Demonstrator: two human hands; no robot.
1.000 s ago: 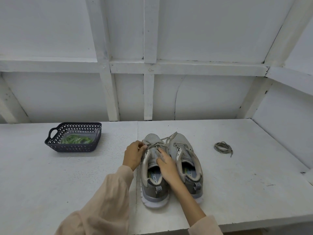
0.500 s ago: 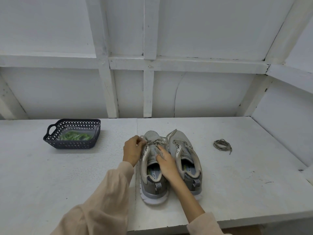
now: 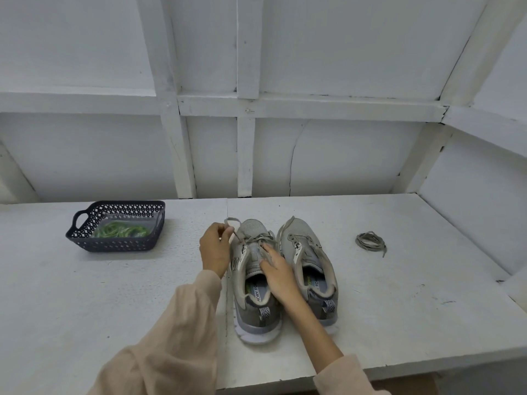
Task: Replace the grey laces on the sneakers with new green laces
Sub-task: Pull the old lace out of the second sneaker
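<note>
Two grey sneakers stand side by side on the white table, toes away from me. The left sneaker (image 3: 251,306) still carries a grey lace (image 3: 256,238) in its lower eyelets. My left hand (image 3: 214,249) pinches a loose loop of that lace just left of the shoe's toe. My right hand (image 3: 275,270) rests on the left sneaker's tongue with its fingers spread over it. The right sneaker (image 3: 310,269) has no lace in its eyelets. A removed grey lace (image 3: 369,242) lies coiled on the table to the right. Green laces (image 3: 121,230) lie in a dark basket (image 3: 114,243).
The basket stands at the back left of the table (image 3: 85,309). A white panelled wall (image 3: 313,158) rises directly behind the table, and a side wall closes it off on the right. The table's front edge runs just below the sneakers' heels.
My left hand has drawn a loop of grey lace out to the left of the shoe. My right hand has stayed on the tongue. The camera view has shifted slightly.
</note>
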